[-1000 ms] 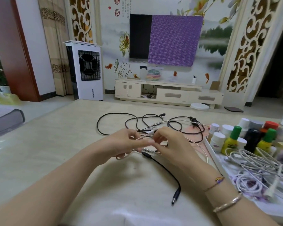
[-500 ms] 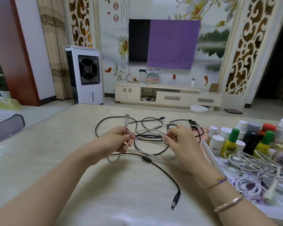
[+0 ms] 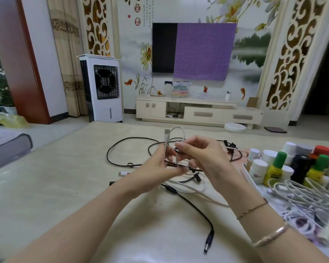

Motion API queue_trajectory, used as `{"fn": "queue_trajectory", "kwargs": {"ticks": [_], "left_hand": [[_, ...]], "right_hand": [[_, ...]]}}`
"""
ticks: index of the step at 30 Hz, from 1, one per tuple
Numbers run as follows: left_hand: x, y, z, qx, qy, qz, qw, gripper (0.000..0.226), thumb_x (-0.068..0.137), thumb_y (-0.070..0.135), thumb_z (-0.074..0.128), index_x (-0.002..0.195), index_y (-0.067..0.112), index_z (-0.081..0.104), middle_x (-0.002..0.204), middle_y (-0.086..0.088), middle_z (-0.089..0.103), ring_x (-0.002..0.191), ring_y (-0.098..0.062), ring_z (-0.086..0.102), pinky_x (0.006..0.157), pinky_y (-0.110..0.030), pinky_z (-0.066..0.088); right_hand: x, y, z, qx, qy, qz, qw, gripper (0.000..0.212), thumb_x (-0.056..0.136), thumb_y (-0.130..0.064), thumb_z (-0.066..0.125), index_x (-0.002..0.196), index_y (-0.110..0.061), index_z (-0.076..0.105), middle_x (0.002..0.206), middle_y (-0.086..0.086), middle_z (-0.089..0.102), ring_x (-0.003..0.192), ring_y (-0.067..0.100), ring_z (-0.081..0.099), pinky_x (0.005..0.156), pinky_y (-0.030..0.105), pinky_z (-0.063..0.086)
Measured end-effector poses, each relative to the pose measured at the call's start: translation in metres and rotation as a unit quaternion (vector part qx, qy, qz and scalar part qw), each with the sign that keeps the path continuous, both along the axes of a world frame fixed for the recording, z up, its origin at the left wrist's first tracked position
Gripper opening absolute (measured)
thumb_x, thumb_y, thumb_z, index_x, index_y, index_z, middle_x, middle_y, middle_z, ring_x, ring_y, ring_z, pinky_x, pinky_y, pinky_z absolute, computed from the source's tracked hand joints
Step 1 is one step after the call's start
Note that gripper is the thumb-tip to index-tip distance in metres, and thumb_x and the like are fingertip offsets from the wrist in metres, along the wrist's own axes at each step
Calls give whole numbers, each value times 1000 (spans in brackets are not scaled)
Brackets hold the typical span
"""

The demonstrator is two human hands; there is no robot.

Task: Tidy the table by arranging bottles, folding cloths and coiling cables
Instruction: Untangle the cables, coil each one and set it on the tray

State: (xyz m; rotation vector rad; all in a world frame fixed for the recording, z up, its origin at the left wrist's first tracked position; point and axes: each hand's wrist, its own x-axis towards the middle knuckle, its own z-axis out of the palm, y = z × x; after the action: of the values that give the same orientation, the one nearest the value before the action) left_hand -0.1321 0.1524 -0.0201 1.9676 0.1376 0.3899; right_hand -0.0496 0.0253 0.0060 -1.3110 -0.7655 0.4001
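Pinching a looped silver cable [image 3: 176,141], fingers of left hand [image 3: 156,173] and right hand [image 3: 201,156] meet above the table [image 3: 46,186].

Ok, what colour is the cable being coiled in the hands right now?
Pale silvery white, braided cable, held by left hand and right hand; head view shows it.

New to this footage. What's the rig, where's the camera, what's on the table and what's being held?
There is no robot here: a person works with two bare hands, and one wide-angle camera on their head looks forward and down, so the arms enter from the bottom. The left hand and right hand both pinch a pale braided cable, bent into a loop above the table. On the table lie loose black cables, one ending in a round plug. At right, small bottles stand beside a heap of white cables. A TV and a fan unit stand behind.
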Motion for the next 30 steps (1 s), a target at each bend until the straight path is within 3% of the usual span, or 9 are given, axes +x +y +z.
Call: {"fn": "queue_trajectory", "kwargs": {"ticks": [3,6,12,16,19,22,25,27,30], "left_hand": [[7,-1,-5,21,-17,19,999,45,91,47,55,118,11,51,111,-7,60,101,-13,60,98,-31,46],[9,-6,-8,6,-3,17,1000,26,101,35,40,91,16,55,90,4,60,79,-4,53,78,-19,43],[8,-5,-3,-185,-49,14,981,38,105,22,29,72,14,45,61,3,59,98,-20,65,98,-26,43],[2,-2,6,-285,-65,15,956,34,105,22,30,74,12,42,55,0,42,61,-16,52,73,-26,54],[-3,0,10,-267,-62,35,961,34,105,25,31,75,12,42,55,0,37,59,-18,49,71,-34,56],[-8,4,18,-285,-84,57,953,33,105,28,30,77,13,39,53,2,34,50,-15,48,61,-33,55],[-11,11,24,-330,-103,65,936,32,105,27,30,78,13,38,53,3,29,41,-10,34,59,-39,59],[-14,16,26,-340,-101,71,932,32,105,27,30,77,15,37,51,4,27,38,-8,28,46,-30,52],[-20,20,32,-347,-91,79,930,33,105,28,30,75,16,37,52,4,24,36,-6,22,34,-18,29]], "right_hand": [[0,4,-2,7,-38,-34,999,15,78,-9,76,81,-1,64,64,2,67,59,6,62,50,12,42],[1,5,-5,18,-55,-40,998,16,77,-9,77,81,0,64,71,8,70,70,15,65,66,20,52],[13,-1,-23,-74,-106,-49,990,24,82,-37,70,97,-19,67,95,-3,72,92,4,65,82,21,46],[16,-3,-37,-186,-189,-13,964,17,88,-36,64,97,-22,67,95,-10,70,95,1,63,92,30,48],[12,-5,-39,-222,-227,26,948,25,86,-52,62,97,-30,67,99,-14,70,99,-1,61,93,30,47],[14,-12,-41,-255,-254,46,932,25,83,-43,68,103,-31,62,102,-15,68,101,-2,60,90,24,46],[24,-14,-49,-319,-406,-4,856,17,86,-30,66,101,-26,62,100,-19,64,98,-3,55,90,23,41],[33,-13,-53,-332,-465,-39,820,9,90,-30,61,97,-27,64,97,-18,64,97,2,54,100,32,38],[40,-11,-52,-315,-480,-78,815,5,91,-31,60,90,-30,65,92,-16,65,97,7,55,101,40,37]]}}
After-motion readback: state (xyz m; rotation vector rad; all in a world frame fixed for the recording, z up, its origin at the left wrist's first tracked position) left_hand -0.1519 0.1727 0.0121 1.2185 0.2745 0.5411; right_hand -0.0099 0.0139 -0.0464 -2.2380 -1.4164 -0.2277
